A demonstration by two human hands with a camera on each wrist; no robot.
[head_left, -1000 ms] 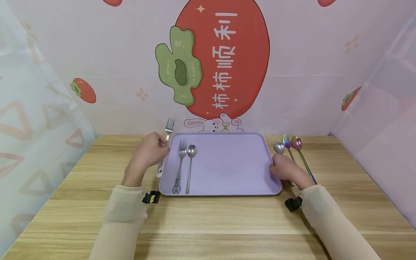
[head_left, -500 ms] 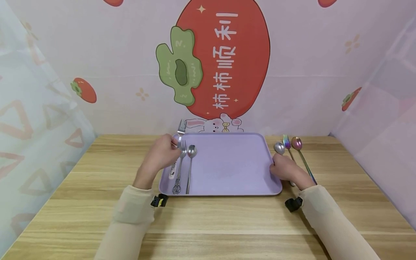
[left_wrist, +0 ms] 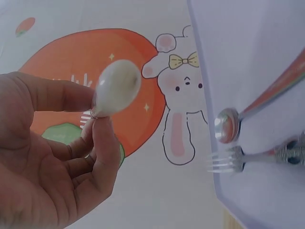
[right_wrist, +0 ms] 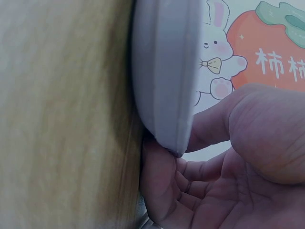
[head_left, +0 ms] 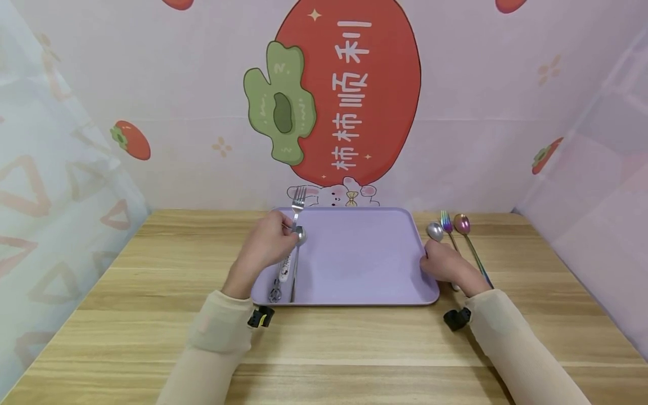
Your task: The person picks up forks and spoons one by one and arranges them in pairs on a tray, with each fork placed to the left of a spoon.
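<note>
My left hand [head_left: 265, 242] pinches a fork [head_left: 298, 198] with a white patterned handle, held tines-away above the tray's left part. In the left wrist view the fork's pale handle end [left_wrist: 116, 86] points at the camera between thumb and finger. Beneath it on the lilac tray [head_left: 364, 256] lie an ornate-handled fork [head_left: 275, 292] and a silver spoon [head_left: 295, 281], both partly hidden in the head view; the ornate fork's head [left_wrist: 233, 160] shows in the left wrist view. My right hand [head_left: 441, 260] grips the tray's right edge, thumb above and fingers below the rim [right_wrist: 167, 95].
To the tray's right on the wooden table [head_left: 354, 349] lie a silver spoon [head_left: 435, 230], a rainbow-coloured fork [head_left: 446, 220] and a spoon with a pinkish bowl [head_left: 462, 223]. A printed cloth backdrop [head_left: 202, 73] rises behind the table's far edge.
My left hand has carried the white-handled fork rightward, from beside the tray's left edge to above the ornate fork and spoon. The right hand stays on the tray.
</note>
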